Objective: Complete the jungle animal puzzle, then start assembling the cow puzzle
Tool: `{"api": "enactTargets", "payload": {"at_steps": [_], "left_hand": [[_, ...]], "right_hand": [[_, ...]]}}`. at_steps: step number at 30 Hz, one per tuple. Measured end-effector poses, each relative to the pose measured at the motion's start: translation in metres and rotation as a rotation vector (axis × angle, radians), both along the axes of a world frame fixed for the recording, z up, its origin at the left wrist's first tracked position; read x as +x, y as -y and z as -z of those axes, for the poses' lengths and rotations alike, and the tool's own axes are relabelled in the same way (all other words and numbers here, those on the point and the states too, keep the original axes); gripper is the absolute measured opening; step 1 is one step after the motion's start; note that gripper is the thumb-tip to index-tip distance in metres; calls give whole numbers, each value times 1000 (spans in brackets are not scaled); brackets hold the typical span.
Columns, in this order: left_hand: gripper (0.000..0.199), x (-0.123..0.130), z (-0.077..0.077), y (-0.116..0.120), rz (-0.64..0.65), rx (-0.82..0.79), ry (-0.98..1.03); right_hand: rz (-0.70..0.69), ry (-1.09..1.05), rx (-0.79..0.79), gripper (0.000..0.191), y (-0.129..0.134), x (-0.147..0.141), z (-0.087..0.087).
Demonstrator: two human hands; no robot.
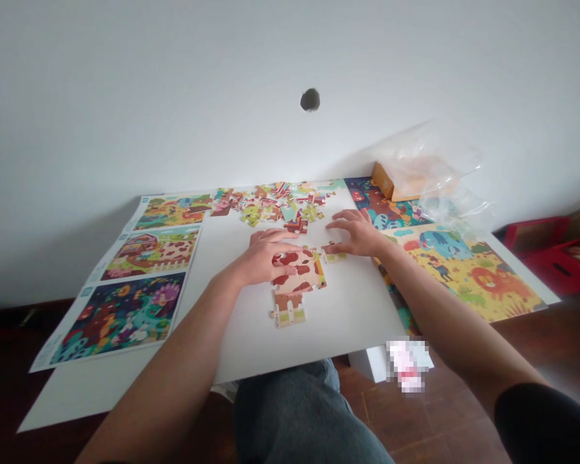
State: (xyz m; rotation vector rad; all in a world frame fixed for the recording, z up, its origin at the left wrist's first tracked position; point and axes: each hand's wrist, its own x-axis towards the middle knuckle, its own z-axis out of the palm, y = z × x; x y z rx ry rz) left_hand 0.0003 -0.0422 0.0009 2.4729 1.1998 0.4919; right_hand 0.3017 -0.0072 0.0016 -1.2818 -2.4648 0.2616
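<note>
On the white board (357,303) lies a joined patch of jigsaw puzzle (305,274), cream with red-brown blotches and a fence section at its near end. My left hand (265,256) rests over the left side of this patch, fingers stretched out and hiding part of it. To the right, my right hand (355,233) is spread, its thumb at a small fence puzzle piece (337,256) that lies apart from the patch. A dark red puzzle piece (296,223) sits between the hands, just beyond the patch.
Loose puzzle pieces (270,205) are heaped along the board's far side. A printed picture sheet (142,254) lies left. Right are an animal picture (464,270), an orange box (384,180) and a clear plastic bag (444,187). The wall (198,96) stands behind.
</note>
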Motion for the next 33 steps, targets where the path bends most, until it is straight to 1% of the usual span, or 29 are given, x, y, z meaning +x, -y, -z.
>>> {"api": "enactTargets", "payload": {"at_steps": [5, 10, 12, 14, 18, 21, 24, 26, 30, 33], "left_hand": [[46, -3, -2, 2, -19, 0, 5], [56, -6, 1, 2, -76, 24, -26], [58, -7, 1, 3, -74, 25, -24], [54, -6, -1, 3, -51, 14, -25], [40, -5, -6, 5, 5, -26, -40], [39, -5, -8, 6, 32, -47, -37], [39, -6, -8, 6, 48, -50, -36], [37, -7, -7, 5, 41, -42, -37], [33, -11, -5, 1, -15, -28, -35], [33, -13, -2, -2, -58, -18, -16]], "right_hand": [[-29, -8, 18, 56, 1, 1, 2], [-45, 5, 29, 55, 0, 3, 4], [-49, 11, 26, 53, -1, 4, 5], [-41, 8, 26, 54, 0, 5, 5], [4, 9, 31, 53, -1, 5, 5], [19, -9, 45, 45, 0, 4, 4], [-27, -12, 27, 41, 4, 3, 0], [-52, 9, -10, 41, 6, 2, -3], [-75, 32, -63, 42, 8, 2, -6], [-135, 49, -83, 41, 8, 2, -9]]}}
